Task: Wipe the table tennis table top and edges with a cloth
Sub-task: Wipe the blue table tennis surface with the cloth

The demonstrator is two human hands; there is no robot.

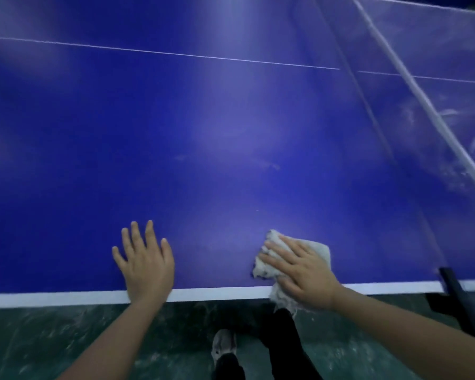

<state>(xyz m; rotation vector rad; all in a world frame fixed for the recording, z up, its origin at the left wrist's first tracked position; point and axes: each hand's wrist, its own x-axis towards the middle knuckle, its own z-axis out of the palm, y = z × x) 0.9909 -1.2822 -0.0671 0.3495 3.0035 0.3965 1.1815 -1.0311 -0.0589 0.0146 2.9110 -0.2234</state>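
Observation:
The blue table tennis table top [203,119] fills most of the view, with a white stripe [66,298] along its near edge. My left hand [144,261] lies flat on the top near that edge, fingers spread, holding nothing. My right hand [299,270] presses a crumpled white cloth [320,249] onto the table just inside the edge. Part of the cloth hangs over the white stripe below my palm.
The net [412,86] runs diagonally at the right, and its black clamp [454,287] grips the table edge. Smears show on the far half beyond it. A thin white centre line [162,52] crosses the top. Below lie a green floor [52,338], my shoe [225,344] and dark trousers.

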